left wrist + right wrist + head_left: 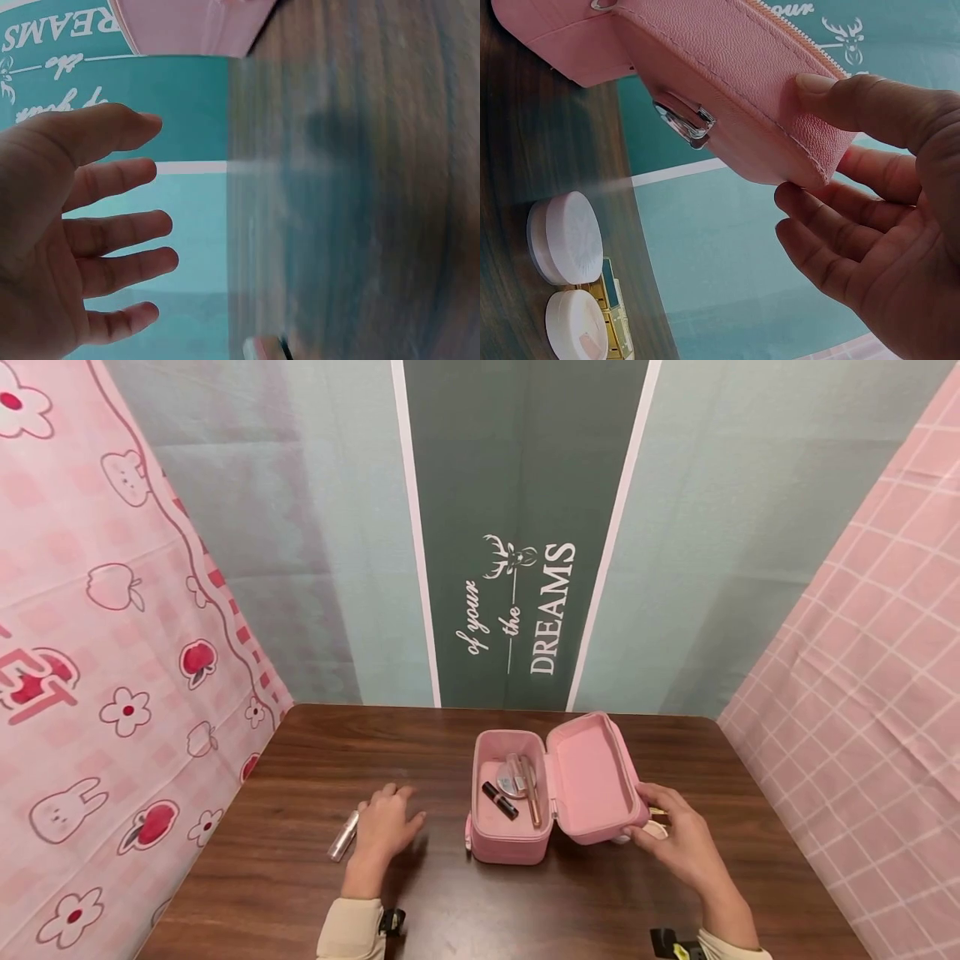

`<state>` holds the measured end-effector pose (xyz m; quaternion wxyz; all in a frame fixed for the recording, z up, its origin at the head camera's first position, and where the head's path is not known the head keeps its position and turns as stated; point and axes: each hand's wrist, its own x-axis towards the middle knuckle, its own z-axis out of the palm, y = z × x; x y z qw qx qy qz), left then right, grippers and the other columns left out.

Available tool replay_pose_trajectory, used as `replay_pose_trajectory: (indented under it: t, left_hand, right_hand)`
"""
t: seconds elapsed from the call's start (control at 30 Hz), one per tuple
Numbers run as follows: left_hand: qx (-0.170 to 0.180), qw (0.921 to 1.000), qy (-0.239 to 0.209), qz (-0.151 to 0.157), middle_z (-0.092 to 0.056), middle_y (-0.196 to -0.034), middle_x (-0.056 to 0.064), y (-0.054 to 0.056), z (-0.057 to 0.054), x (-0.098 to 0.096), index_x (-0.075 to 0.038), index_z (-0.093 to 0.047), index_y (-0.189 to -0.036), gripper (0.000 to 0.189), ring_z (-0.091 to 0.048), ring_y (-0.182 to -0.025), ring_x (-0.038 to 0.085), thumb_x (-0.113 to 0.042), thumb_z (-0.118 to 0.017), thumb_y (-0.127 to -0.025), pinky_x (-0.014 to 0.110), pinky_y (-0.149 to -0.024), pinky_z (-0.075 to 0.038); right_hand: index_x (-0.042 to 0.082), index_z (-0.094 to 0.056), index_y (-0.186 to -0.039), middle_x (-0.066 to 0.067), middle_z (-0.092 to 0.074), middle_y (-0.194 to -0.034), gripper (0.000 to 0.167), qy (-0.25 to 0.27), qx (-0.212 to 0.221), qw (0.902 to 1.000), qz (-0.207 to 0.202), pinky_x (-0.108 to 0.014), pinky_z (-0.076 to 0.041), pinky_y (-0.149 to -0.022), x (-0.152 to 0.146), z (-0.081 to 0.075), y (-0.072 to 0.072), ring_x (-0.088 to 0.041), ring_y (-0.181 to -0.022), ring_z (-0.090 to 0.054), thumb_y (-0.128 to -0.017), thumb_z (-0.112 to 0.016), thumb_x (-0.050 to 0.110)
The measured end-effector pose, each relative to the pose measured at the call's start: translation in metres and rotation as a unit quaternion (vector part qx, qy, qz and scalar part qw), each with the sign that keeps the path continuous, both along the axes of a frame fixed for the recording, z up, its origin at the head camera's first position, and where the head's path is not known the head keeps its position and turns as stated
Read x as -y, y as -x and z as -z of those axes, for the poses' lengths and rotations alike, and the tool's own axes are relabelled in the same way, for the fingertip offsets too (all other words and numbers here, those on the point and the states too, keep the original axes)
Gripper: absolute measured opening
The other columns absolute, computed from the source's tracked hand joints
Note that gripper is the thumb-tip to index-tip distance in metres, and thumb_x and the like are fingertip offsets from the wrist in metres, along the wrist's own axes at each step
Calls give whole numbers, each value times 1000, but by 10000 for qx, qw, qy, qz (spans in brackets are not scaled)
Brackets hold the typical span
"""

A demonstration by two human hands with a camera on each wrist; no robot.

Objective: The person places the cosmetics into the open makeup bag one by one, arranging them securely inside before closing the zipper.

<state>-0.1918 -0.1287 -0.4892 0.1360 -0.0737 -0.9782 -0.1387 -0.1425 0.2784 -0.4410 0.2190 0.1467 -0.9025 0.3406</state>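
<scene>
A pink zip case [510,850] stands on the table with its lid [592,777] swung out to the right. My right hand [678,835] holds the lid's right edge; in the right wrist view the thumb presses its side while the fingers [829,221] lie against its corner. Inside the case are a black lipstick tube [499,800], a round compact [510,783] and a slim rose-gold tube [533,797]. Left of the case, my left hand [384,827] hovers with fingers spread, holding nothing. Beside it lies a shiny, clear-and-silver tube [343,837], partly hidden by the hand.
Behind the lid, two round white containers [574,236] and a gold-coloured item [616,311] stand on the brown wooden table [450,910]. A green printed curtain [532,485] hangs at the table's back edge, with pink cloths [67,610] at both sides.
</scene>
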Motion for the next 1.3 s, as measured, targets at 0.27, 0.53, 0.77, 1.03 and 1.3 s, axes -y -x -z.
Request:
replay_pose_trajectory:
  t: [0.27, 0.53, 0.77, 1.03, 1.3]
  left_hand:
    - [112, 9996, -138, -204, -60, -103, 14, -6, 10, 15, -10, -68, -105, 39, -57, -89, 36, -35, -72, -74, 53, -68, -40]
    - [219, 9986, -244, -406, -61, -102, 16, -13, 15, 29, -9, -68, -105, 41, -57, -90, 36, -35, -74, -74, 55, -67, -40]
    - [259, 9981, -208, -526, -60, -103, 17, -16, 16, 41, -8, -67, -106, 42, -57, -90, 38, -35, -74, -75, 55, -67, -39]
    - [49, 9976, -460, -512, -60, -101, 16, -20, 24, 57, -6, -67, -106, 40, -56, -91, 38, -31, -74, -75, 56, -69, -39]
    - [-599, 9924, -1045, -251, -61, -99, 16, -20, 38, 73, -5, -67, -102, 38, -57, -91, 38, -24, -77, -71, 56, -69, -41]
  right_hand:
    - [-3, -59, -115, -12, -59, -108, 61, 9, 22, 10000, 0, -37, -52, -70, 0, 0, 0, -16, -90, -56, -59, -84, -2]
    - [-3, -59, -115, -12, -59, -108, 62, 29, 14, 10000, 5, -29, -51, -71, 0, 0, 0, -13, -90, -55, -59, -84, -2]
    - [-3, -59, -115, -12, -59, -108, 62, 13, -10, 10000, -3, -26, -50, -71, 0, 0, 0, -11, -90, -55, -59, -84, -2]
    - [-3, -59, -115, -11, -59, -108, 62, 12, 90, 10000, 35, -23, -49, -72, 1, 0, -1, -12, -90, -55, -59, -84, -1]
    - [-3, -58, -116, -12, -58, -109, 61, -22, 162, 9998, 67, -44, -50, -71, 1, -1, -1, -17, -90, -55, -61, -84, -1]
